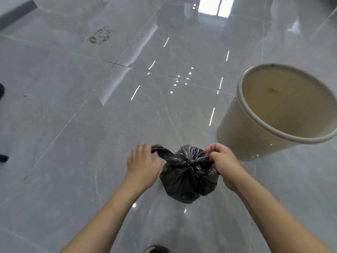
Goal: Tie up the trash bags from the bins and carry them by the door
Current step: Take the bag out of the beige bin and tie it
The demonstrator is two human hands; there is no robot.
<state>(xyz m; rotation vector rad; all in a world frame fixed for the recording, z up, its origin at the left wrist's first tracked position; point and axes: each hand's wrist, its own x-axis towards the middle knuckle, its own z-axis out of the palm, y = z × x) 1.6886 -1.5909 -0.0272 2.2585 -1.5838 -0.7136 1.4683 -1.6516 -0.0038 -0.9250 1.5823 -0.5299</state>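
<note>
Hands, L & R, grip twisted ends of black bag.

Both forearms are bare, no sleeves, watch or rings showing; a dark shoe with pale trim at 6 o'clock.

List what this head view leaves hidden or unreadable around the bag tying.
- Contents of the black trash bag: hidden by its opaque plastic.
- Fingers of the left hand and right hand: curled under, behind the backs of the hands.
- Far side of the beige bin: cut off by the right edge.
- Dark objects at the left edge: cut off, unidentifiable.
- The door: not in view.
</note>
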